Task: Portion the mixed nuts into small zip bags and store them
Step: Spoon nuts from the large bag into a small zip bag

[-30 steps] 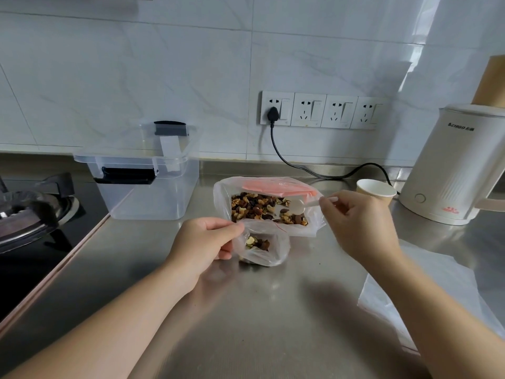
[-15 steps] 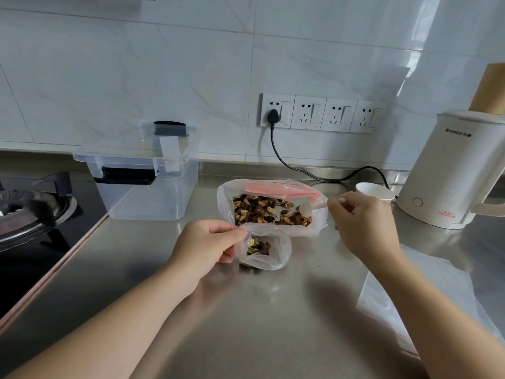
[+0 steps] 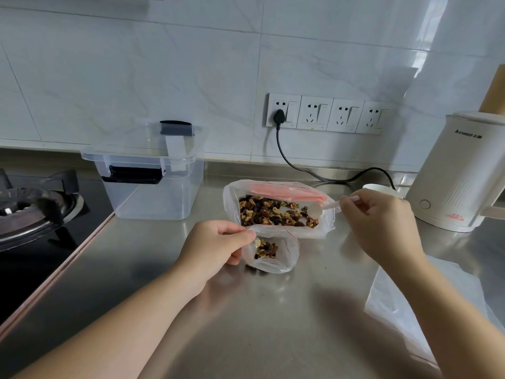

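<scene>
Small zip bag (image 3: pixel 269 248): stood on the table (image 3: pixel 246 318) just in front of the big bag, mouth open; I saw only a shallow layer of nuts in its bottom, so I judged this portion barely begun.
Left hand (image 3: pixel 218 246): fingers (image 3: pixel 246 236) pinched the small bag's near-left rim and held the mouth open.
Big bag of mixed nuts (image 3: pixel 276 212): lay open on the table, touching the small bag's far edge; still well stocked, pink strip along its far lip.
Spoon (image 3: pixel 326 207): white plastic; bowl sat inside the big bag at its right end, among the nuts. I could not tell whether it was loaded.
Right hand (image 3: pixel 379 222): fingers curled round the spoon handle, whose end stuck out past the knuckles.
Spare bags (image 3: pixel 426 305): a flat clear stack on the table at right, none filled that I could see.
Storage box (image 3: pixel 153 176): clear, latched lid parts visible, near the hob; I saw no filled bags inside.
Progress, my estimate: early. First bag partly filled, not zipped; more scoops, sealing, remaining bags and storing all left.
Surroundings: paper cup (image 3: pixel 382 188) and kettle (image 3: pixel 459 173) at right, clear of the work.
</scene>
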